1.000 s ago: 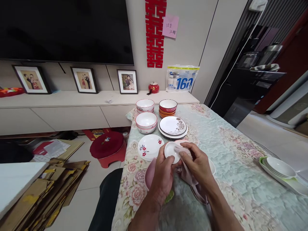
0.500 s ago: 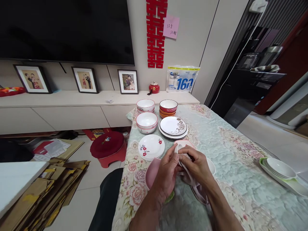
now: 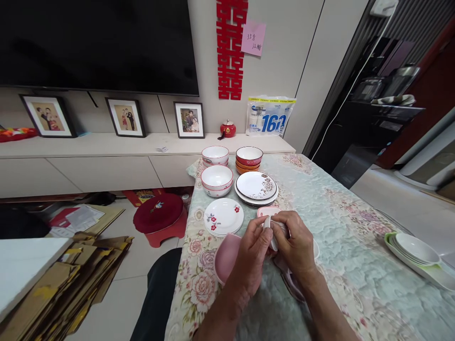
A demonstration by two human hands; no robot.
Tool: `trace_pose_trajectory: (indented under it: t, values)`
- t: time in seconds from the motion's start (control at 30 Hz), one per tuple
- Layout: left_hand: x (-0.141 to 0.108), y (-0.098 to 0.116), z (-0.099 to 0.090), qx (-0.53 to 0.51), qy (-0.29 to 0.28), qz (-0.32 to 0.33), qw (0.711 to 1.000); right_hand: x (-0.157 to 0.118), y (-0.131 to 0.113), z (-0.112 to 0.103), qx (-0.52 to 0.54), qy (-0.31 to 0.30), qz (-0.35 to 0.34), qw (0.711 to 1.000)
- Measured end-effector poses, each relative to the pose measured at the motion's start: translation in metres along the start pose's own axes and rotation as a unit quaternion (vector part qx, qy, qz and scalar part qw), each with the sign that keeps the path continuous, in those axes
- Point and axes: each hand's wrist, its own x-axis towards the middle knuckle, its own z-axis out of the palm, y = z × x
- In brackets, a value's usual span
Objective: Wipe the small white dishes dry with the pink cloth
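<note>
Over the near part of the table, my left hand (image 3: pixel 251 253) is closed on a small white dish (image 3: pixel 268 226), which is seen nearly edge-on. My right hand (image 3: pixel 296 244) presses a greyish-pink cloth (image 3: pixel 292 286) against the same dish, and the cloth hangs below the fingers. A pink bowl (image 3: pixel 226 258) sits left of my left wrist. Just beyond the hands lies a pink-rimmed dish (image 3: pixel 267 211). Part of a white bowl (image 3: pixel 316 249) shows behind my right hand.
Flowered plates (image 3: pixel 223 217), brown-rimmed plates (image 3: pixel 256 185), red-rimmed bowls (image 3: pixel 216 178) and orange and red bowls (image 3: pixel 249 159) stand further back. Green-edged dishes (image 3: pixel 416 250) are at the far right. A red stool (image 3: pixel 160 215) stands left of the table (image 3: pixel 355 227).
Both hands have shifted slightly right with the dish, which has turned and shows more of its white side. The green item below my left hand is now hidden.
</note>
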Motion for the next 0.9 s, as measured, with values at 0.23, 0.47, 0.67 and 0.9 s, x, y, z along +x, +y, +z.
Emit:
trace_pose_trajectory:
  t: [0.23,0.47,0.67,0.9]
  values:
    - [0.001,0.003,-0.002,0.061,0.007,0.094,0.994,0.001,0.002,-0.002,0.068,-0.126,0.096,0.985]
    - [0.002,0.004,-0.002,0.035,0.054,0.083,0.994,0.010,-0.002,-0.026,0.320,-0.274,0.294,0.858]
    - [0.008,0.016,0.000,-0.121,0.115,0.052,0.984,0.007,0.004,-0.026,0.233,-0.324,0.254,0.881]
    - [0.007,0.015,0.000,-0.148,0.090,-0.008,0.985,-0.002,0.012,-0.025,0.191,-0.159,0.251,0.935]
